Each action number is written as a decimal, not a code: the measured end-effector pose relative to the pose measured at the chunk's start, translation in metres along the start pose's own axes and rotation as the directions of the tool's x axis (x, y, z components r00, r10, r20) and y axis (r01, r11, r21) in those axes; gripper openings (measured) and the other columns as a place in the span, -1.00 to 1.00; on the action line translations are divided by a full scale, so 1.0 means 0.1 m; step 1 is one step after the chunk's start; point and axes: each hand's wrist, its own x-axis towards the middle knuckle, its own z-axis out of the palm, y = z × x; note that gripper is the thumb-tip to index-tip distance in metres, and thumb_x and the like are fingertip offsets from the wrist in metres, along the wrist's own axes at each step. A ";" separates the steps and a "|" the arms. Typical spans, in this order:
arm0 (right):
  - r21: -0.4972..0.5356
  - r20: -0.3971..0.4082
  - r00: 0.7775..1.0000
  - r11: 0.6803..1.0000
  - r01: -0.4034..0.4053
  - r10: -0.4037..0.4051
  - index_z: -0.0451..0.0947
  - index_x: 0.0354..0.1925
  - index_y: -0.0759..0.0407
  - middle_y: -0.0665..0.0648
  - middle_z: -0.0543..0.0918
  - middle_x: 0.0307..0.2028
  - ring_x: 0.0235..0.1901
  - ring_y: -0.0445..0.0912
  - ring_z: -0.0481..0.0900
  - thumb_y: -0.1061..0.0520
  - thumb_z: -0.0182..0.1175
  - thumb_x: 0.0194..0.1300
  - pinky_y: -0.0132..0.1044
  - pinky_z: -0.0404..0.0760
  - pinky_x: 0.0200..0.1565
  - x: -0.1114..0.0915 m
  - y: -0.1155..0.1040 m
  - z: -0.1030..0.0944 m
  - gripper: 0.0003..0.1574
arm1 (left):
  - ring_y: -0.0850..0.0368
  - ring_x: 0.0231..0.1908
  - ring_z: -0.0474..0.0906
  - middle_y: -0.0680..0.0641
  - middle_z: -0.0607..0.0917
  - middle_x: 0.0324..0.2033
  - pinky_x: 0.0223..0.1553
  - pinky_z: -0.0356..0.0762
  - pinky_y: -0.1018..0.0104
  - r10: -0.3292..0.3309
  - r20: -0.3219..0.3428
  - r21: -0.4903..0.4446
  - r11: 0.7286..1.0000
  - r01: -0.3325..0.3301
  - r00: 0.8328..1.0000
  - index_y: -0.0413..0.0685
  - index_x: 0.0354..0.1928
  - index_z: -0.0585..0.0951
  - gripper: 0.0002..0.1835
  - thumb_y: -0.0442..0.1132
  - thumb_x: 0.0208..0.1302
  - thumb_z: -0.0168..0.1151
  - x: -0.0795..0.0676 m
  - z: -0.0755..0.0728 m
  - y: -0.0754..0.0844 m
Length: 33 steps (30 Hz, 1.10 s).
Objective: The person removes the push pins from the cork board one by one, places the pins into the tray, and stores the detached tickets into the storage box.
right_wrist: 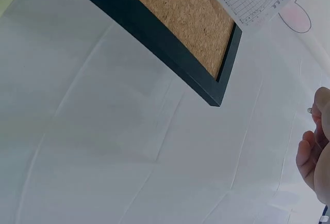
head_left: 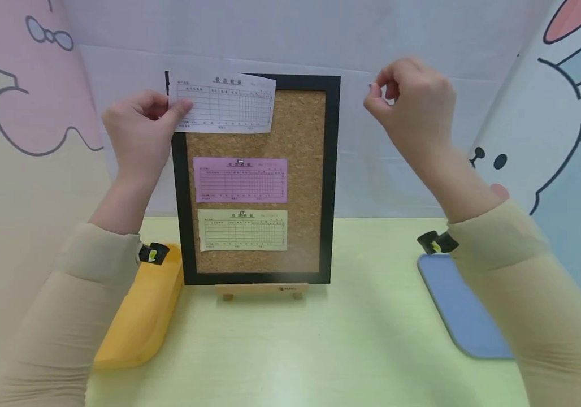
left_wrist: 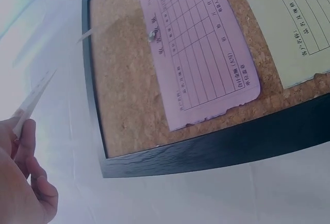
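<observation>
My left hand (head_left: 140,127) pinches the left end of a white receipt slip (head_left: 232,110), held up before the top of a black-framed corkboard (head_left: 306,147). In the left wrist view the slip (left_wrist: 33,97) appears nearly edge-on. To the right of the board, my right hand (head_left: 417,104) is raised, apart from it. Between its thumb and forefinger is a small pushpin (right_wrist: 310,110), mostly hidden by the fingertips. A purple receipt slip (head_left: 242,183) and a yellow-green one (head_left: 243,232) are fixed to the cork below, each with a pin at its top middle.
The board stands upright on a small wooden easel (head_left: 262,289) on the pale table (head_left: 290,350). A yellow tray (head_left: 138,316) lies at left, partly under the left arm. At right is a blue tray (head_left: 468,316). White cloth (head_left: 392,169) hangs behind.
</observation>
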 end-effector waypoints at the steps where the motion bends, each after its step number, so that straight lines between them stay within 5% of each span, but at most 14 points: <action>1: -0.006 0.007 1.000 1.000 -0.004 0.004 0.57 -0.38 0.38 0.27 0.56 -0.49 -0.50 0.07 0.45 0.14 0.05 0.27 -0.38 0.17 -0.40 -0.02 0.03 -0.04 -0.70 | 0.31 -0.51 0.41 0.32 0.56 -0.57 -0.47 0.22 0.50 0.007 0.005 0.007 1.000 -0.007 1.000 -0.15 -0.28 0.74 -0.63 0.02 0.03 0.40 0.00 -0.02 0.01; 11: -0.024 0.030 0.999 1.000 0.015 -0.014 0.56 -0.34 0.45 0.34 0.53 -0.47 -0.45 0.09 0.42 0.11 0.08 0.30 -0.46 0.20 -0.32 -0.22 0.29 -0.38 -0.64 | 0.29 -0.54 0.23 0.31 0.51 -0.61 -0.47 0.08 0.44 0.067 0.025 0.063 0.996 -0.069 0.997 -0.21 -0.31 0.74 -0.57 0.05 -0.02 0.43 -0.02 -0.27 0.15; 17: -0.024 0.038 0.999 0.999 -0.038 0.039 0.57 -0.36 0.45 0.33 0.52 -0.47 -0.43 0.09 0.41 0.13 0.11 0.27 -0.47 0.15 -0.31 -0.36 0.43 -0.50 -0.66 | 0.34 -0.44 0.22 0.38 0.49 -0.61 -0.29 0.07 0.47 0.091 0.056 0.120 0.988 -0.098 0.994 -0.25 -0.31 0.73 -0.55 0.05 -0.02 0.43 -0.03 -0.43 0.20; 33: -0.081 0.095 0.994 0.996 -0.043 0.050 0.56 -0.38 0.48 0.34 0.49 -0.52 -0.49 -0.03 0.31 0.26 0.18 0.17 -0.61 0.09 -0.32 -0.77 0.77 -0.74 -0.78 | 0.42 -0.38 0.15 0.35 0.40 -0.57 -0.29 0.03 0.44 0.089 0.197 0.263 0.955 -0.140 0.976 -0.31 -0.32 0.69 -0.62 -0.06 0.06 0.42 -0.09 -0.75 0.02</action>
